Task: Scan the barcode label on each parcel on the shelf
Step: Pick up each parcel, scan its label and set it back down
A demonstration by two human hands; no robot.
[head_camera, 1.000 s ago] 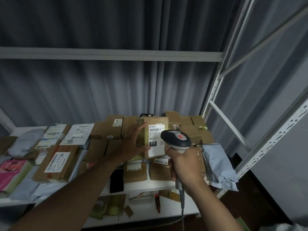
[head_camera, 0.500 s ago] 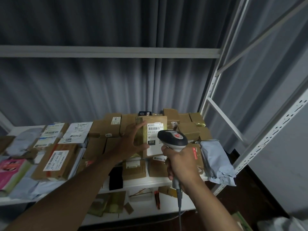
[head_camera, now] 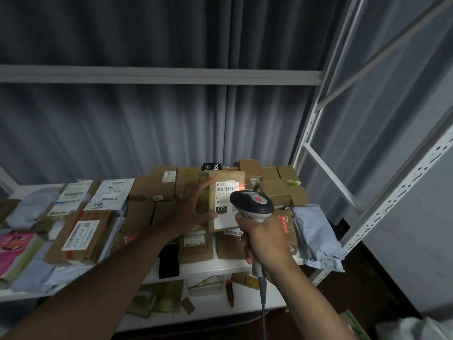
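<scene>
A red scan glow (head_camera: 241, 187) had appeared at the right end of the barcode on the label (head_camera: 226, 192); half a second before there was none. So the trigger was likely pulled only just now, and the read was probably in progress or just done, though no beep or readout shows.

The left hand (head_camera: 190, 209) kept the box (head_camera: 221, 200) propped upright on the stack, thumb over the top-left edge, fingers curled under the lower left side, gripping it with the label facing the person. The box's position on the stack had barely shifted over the last second.

The right hand (head_camera: 266, 241) stayed wrapped tight round the handle of the scanner (head_camera: 252, 204), with its head just in front of the label's lower right and covering part of it. The trigger finger was hidden, so can't tell if it was pressed.

The shelf (head_camera: 220, 265) was crowded with more parcels: brown boxes behind and right, labelled ones at left (head_camera: 81, 235), a grey mailer (head_camera: 316, 234) at the right edge. Judgement: one box was being handled and many were left to do. Risk: the beam sat at the barcode's end, not across it, so it may misread.
</scene>
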